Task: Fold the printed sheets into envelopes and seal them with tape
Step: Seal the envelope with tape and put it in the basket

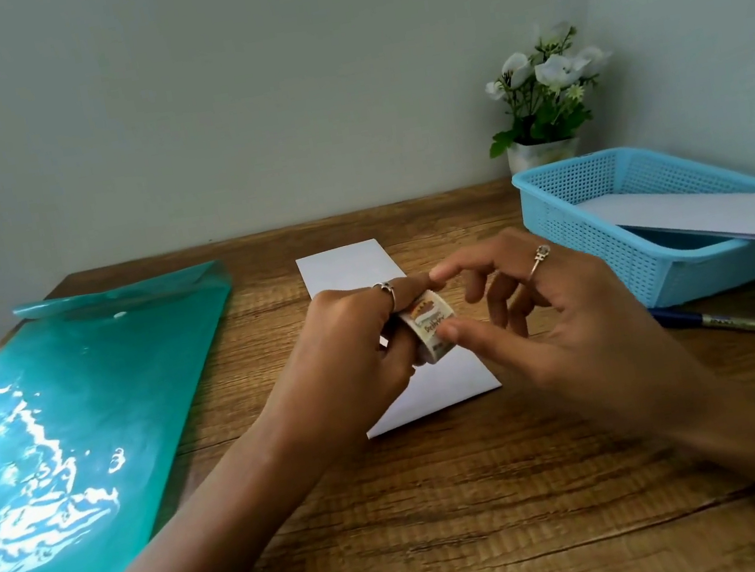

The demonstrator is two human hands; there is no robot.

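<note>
A long white folded sheet (352, 265) lies on the wooden table (448, 497), running away from me; my hands hide its middle. Just above it my left hand (351, 354) grips a small roll of printed tape (429, 327). My right hand (569, 319) is at the roll too, its thumb pressed on the roll's near face and its forefinger touching the top, the other fingers spread. Each hand wears a ring.
A shiny teal plastic folder (67, 433) covers the table's left side. At the right stands a light blue perforated basket (603, 225) holding white folded sheets (711, 218). A blue pen (742, 324) lies in front of it. A white pot of flowers (545, 110) stands in the back corner.
</note>
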